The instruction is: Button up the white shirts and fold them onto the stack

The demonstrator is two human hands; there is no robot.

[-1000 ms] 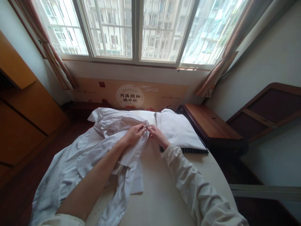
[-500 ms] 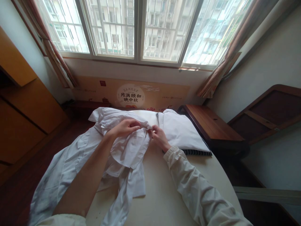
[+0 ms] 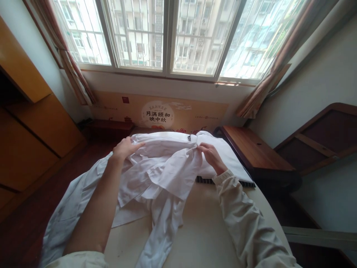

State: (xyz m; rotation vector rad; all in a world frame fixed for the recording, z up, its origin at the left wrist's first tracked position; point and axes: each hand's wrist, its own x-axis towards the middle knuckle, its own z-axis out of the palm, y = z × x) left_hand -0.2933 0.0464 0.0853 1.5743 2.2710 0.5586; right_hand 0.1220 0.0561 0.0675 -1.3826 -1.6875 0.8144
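Observation:
A rumpled white shirt (image 3: 170,171) lies across the left half of the pale round table (image 3: 200,223), one sleeve trailing toward me and part of the cloth hanging over the left edge. My right hand (image 3: 210,154) pinches the shirt near its right end. At the shirt's far left end my left hand (image 3: 125,148) rests on the cloth, thumb apart from the fingers, which are partly hidden. Beside my right hand lies a folded white garment (image 3: 225,156), with a black striped piece (image 3: 205,180) showing under its near edge.
Behind the table a beige printed banner (image 3: 189,109) runs below the barred window (image 3: 139,41). A brown wooden bench (image 3: 251,147) stands at the right, close to the table's edge. Orange-brown cabinets (image 3: 41,130) fill the left side.
My left hand has moved left along the shirt and my right hand has moved right, drawing the cloth wider between them. The shirt's right end now overlaps the folded garment. The view has shifted slightly.

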